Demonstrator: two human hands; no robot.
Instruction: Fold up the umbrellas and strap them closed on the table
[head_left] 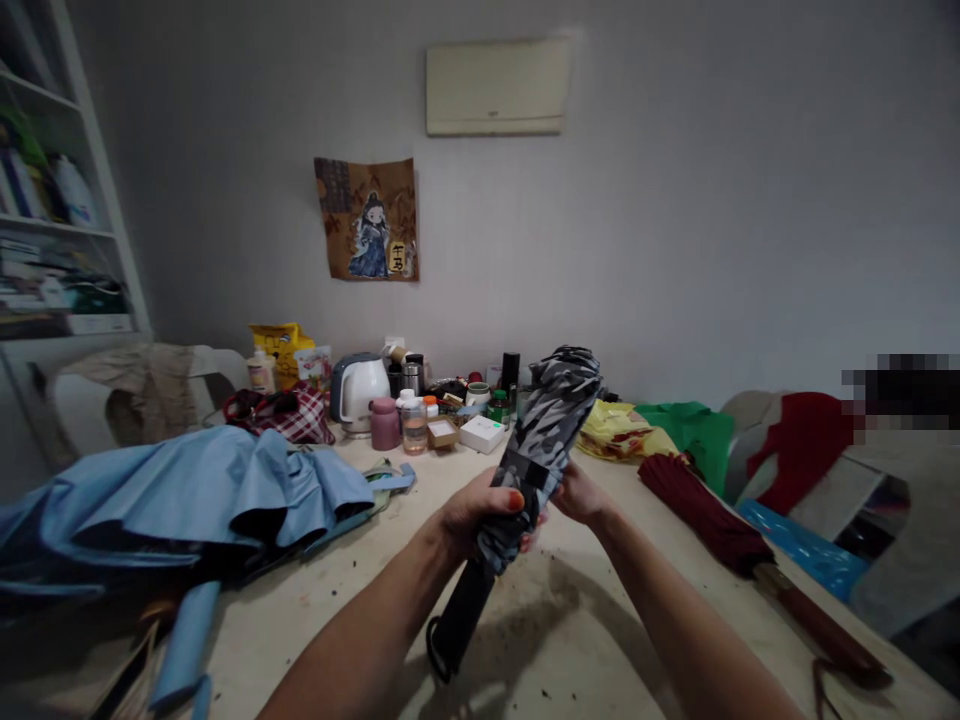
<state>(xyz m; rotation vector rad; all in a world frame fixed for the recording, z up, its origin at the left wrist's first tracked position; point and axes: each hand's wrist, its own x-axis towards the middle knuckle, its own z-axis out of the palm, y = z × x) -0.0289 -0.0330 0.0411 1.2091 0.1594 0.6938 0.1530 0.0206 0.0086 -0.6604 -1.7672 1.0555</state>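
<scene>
A folded grey camouflage umbrella (551, 420) is held tilted above the table, its black handle (459, 615) pointing down toward me and a wrist loop hanging from the end. My left hand (484, 505) is wrapped around its lower canopy, the thumb with an orange-red nail lying on top. Behind the canopy, on the far right side, my right hand (579, 492) grips it too; most of its fingers are hidden. A dark strap crosses the canopy near my left thumb.
A loosely gathered light-blue umbrella (292, 490) covers the table's left side. At right lies a furled dark-red umbrella (705, 510) with a wooden handle. A kettle (361, 395), a pink jar (385, 424), a white box (482, 433) and yellow (619, 432) and green (694, 440) bags line the back.
</scene>
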